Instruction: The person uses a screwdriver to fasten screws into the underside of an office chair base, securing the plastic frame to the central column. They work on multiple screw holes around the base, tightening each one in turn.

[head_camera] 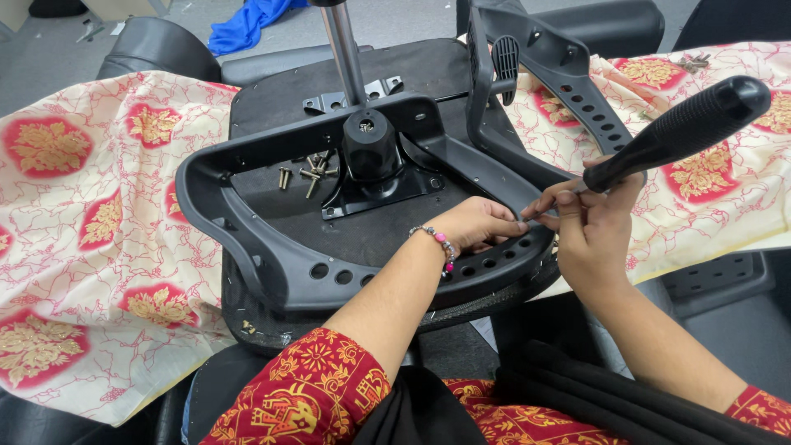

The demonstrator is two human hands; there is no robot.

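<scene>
Looking down through the head camera, I see my left hand (476, 222) resting on the curved black plastic armrest frame (272, 255) of an upturned office chair seat (280, 95), its fingers curled together and pinched at a spot on the frame's right-hand rim, just above a row of round holes. A beaded bracelet (443, 245) sits on that wrist. My right hand (592, 227) is clamped around the shaft of a screwdriver (684, 128) with a thick black ribbed handle that angles up and to the right; its tip is hidden between the fingertips of both hands, which touch each other at the rim, so I cannot tell whether it sits in a screw. At the centre of the seat underside a black mounting plate (375, 177) carries a metal gas-lift column (344, 49) standing upright. A small heap of loose bolts (309, 171) lies on the seat base just left of that plate, inside the frame's loop. A second black armrest bracket (535, 62) stands up behind my hands. Cream cloth with red and gold floral medallions (74, 222) is spread on both sides of the chair, and a blue cloth (247, 21) lies on the floor beyond.
</scene>
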